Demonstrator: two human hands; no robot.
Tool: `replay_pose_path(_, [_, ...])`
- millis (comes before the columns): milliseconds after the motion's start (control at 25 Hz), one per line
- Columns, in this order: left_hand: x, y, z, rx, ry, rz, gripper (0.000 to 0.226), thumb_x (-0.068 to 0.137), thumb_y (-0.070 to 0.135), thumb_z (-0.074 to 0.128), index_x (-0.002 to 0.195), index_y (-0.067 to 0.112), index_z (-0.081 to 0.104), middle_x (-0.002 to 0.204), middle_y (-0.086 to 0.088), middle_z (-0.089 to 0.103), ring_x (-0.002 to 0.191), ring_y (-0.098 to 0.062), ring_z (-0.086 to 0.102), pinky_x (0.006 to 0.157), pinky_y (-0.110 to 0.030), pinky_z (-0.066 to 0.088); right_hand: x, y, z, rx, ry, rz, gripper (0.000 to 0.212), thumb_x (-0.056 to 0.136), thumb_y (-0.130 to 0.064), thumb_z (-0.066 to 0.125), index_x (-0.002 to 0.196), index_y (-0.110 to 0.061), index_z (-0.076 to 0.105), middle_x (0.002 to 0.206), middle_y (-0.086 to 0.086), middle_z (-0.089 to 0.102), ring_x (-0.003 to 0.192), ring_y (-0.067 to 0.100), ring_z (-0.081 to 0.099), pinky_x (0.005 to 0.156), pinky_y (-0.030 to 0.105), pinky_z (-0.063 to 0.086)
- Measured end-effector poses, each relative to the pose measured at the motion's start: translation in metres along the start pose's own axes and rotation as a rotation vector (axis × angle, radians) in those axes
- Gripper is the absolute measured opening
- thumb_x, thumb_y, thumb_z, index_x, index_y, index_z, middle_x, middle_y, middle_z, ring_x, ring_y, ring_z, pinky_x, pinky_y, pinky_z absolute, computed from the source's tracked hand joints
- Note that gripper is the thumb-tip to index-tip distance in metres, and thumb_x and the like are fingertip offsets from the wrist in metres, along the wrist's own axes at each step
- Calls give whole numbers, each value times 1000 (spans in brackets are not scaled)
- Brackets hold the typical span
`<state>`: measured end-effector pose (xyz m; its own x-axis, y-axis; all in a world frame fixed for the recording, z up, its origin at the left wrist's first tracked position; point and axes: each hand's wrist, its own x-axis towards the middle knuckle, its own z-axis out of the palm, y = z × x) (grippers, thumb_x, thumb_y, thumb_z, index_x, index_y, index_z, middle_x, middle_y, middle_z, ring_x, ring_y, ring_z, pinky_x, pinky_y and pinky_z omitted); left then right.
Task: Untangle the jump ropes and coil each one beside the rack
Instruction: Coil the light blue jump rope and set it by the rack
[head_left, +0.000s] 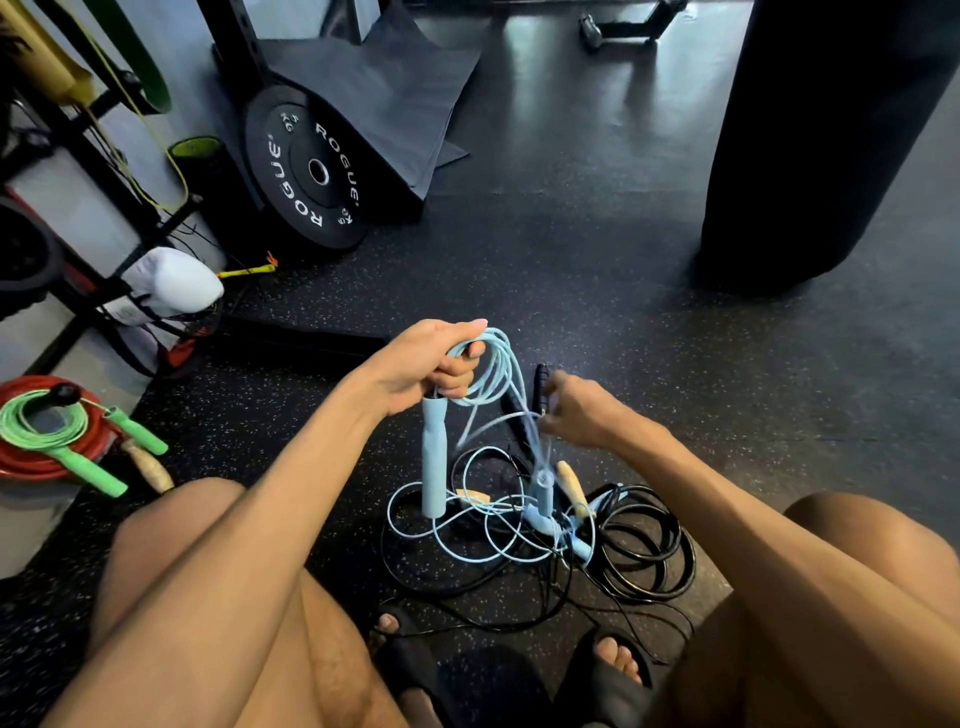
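I see my left hand (431, 364) clenched around several loops of one light blue jump rope (501, 364), its handle (434, 462) hanging down. My right hand (582, 415), blurred, pinches a strand of it. A black jump rope (644, 551) lies tangled beneath, near centre. Two coiled ropes, green (41, 421) on red (31, 462), sit left beside the rack (104, 171). Open floor (597, 249) lies beyond, between one plate (306, 171) reading "ROGUE" and a punching bag (831, 130).
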<state>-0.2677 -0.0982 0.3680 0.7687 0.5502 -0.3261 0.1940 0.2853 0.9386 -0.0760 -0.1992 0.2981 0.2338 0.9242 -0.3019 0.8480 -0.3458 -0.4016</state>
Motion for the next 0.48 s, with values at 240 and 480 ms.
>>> replay_pose_path(240, [-3,3,4,-113,-52,-67,43,101,28,42,60,19,39,44,7,18,43,-12,7,49,-29,12,-7,-21,-11,550,95,-244,29,90,6,53,115,-5,62,105,9,72,90,15,67,86,34,54])
replay_pose_path(480, [-6,4,-1,-115,-126,-162,44,100,34,41,59,19,34,42,7,16,40,-11,7,45,-26,15,-5,-20,-8,557,286,-227,14,99,-8,54,89,-11,64,81,10,71,68,12,68,67,35,58])
